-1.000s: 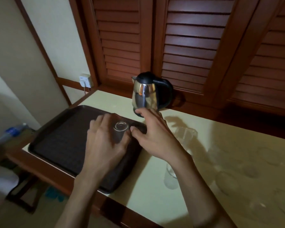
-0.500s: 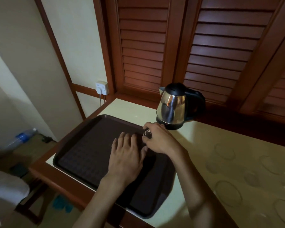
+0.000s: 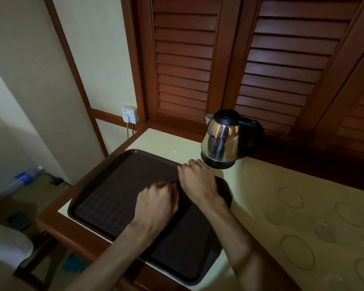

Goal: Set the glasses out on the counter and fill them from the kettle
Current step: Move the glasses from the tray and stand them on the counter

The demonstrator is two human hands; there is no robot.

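your left hand [image 3: 156, 203] and right hand [image 3: 198, 180] curled on dark brown plastic tray [image 3: 105, 196], grip contents can't tell | risk: right knuckles near steel kettle [image 3: 221, 141] at counter's back edge, could knock it

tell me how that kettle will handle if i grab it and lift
The kettle is probably slick where the body is polished steel, so the black handle is likely the better hold. It looks tall for its base, so a push may tip it. Weight depends on unseen water.

Right of the tray [image 3: 105, 185], the glasses [image 3: 290, 197] on the table [image 3: 261, 177] show only as faint rims, the outermost cut by the picture's edge, while both hands' [image 3: 198, 181] curled fingers hide whatever lies under them, and the kettle's [image 3: 221, 139] handle is lost in shadow.
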